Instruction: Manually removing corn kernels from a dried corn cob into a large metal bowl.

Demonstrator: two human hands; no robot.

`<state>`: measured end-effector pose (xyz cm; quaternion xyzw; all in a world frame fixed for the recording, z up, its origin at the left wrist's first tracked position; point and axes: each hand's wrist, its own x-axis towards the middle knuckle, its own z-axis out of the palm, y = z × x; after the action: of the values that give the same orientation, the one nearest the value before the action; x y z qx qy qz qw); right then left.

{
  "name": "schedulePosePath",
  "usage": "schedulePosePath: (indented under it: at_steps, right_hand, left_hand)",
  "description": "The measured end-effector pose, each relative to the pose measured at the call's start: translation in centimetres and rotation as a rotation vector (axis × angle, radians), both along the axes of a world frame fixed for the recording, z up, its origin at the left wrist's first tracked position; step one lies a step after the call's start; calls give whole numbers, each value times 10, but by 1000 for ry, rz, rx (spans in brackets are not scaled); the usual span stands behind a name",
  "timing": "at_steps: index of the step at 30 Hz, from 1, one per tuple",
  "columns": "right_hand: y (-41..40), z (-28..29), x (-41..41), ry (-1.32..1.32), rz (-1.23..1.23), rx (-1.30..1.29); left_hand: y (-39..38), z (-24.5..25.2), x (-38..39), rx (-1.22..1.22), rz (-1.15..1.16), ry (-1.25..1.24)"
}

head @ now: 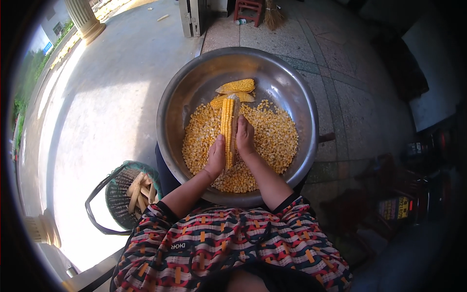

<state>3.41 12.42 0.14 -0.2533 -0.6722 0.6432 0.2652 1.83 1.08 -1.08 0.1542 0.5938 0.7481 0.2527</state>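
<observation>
Both my hands hold one partly shelled corn cob (227,127) upright in the picture, above a wide metal basin (310,109). My left hand (216,157) grips its lower left side, the thumb along the kernels. Higher up, my right hand (245,135) presses against the right side, where bare cob shows. Loose corn kernels (275,137) cover much of the basin's bottom. Beyond the held cob, two more corn ears (237,86) lie at the basin's far side, both still bearing kernels. The fingers under the cob are partly hidden.
A woven basket (120,199) with a long handle stands at the left, holding several stripped cobs (135,197). Past the basin are a door edge (191,18), a red stool (249,11) and a straw broom (272,16). Fluted columns (81,16) stand at the left.
</observation>
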Motion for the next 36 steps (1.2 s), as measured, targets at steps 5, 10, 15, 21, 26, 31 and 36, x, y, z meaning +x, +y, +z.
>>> schedulePosePath:
  at_steps: [5,10,15,21,26,31,36]
  right_hand:
    - [-25,12,-10,21,88,-469]
    - [-32,8,-7,68,106,50]
    - [-11,4,-5,-157,122,161]
    - [-40,12,-3,-127,267,201]
    - [-45,7,-9,-42,184,362]
    - [-12,-14,-13,-38,5,366]
    - [-14,-8,-15,-43,192,23]
  left_hand:
    - [0,2,-11,-125,65,125]
    - [-3,-7,-15,-26,88,141]
    - [5,-12,-15,48,112,-140]
    - [8,-13,-23,259,181,-478]
    - [-2,-25,-29,256,120,-414]
    - [7,-31,-23,145,22,-252]
    - [3,-22,-24,94,38,-242]
